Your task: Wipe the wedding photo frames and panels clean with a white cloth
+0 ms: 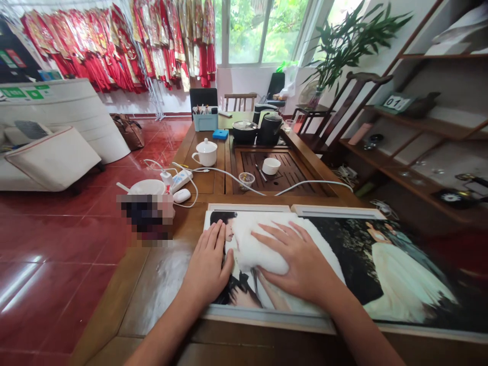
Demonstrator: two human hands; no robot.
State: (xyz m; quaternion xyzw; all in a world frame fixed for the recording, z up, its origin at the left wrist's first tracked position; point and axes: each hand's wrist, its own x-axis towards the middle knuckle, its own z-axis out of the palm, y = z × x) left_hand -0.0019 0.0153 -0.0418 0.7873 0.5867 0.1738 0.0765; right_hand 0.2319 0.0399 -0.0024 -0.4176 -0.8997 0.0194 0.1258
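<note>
Two framed photos lie side by side on the wooden table. The left framed photo (pixel 244 297) shows a dark-haired figure, and the right framed photo (pixel 400 274) shows two people outdoors, one in a long pale dress. My left hand (pixel 209 259) rests flat on the left photo's near-left side, fingers together and straight, thumb apart, holding nothing. On a white fluffy cloth (pixel 322 246), spread across the left photo, my right hand (pixel 295 259) presses down with its fingers spread wide. The cloth and both hands hide much of that picture.
Behind the frames are a white cable (pixel 316 183), a tea tray (pixel 297 165), a white bowl (pixel 271 166) and a lidded cup (pixel 206 152). A power strip (pixel 182 180) and a blurred-out container stand at left. Shelves (pixel 423 122) rise on the right.
</note>
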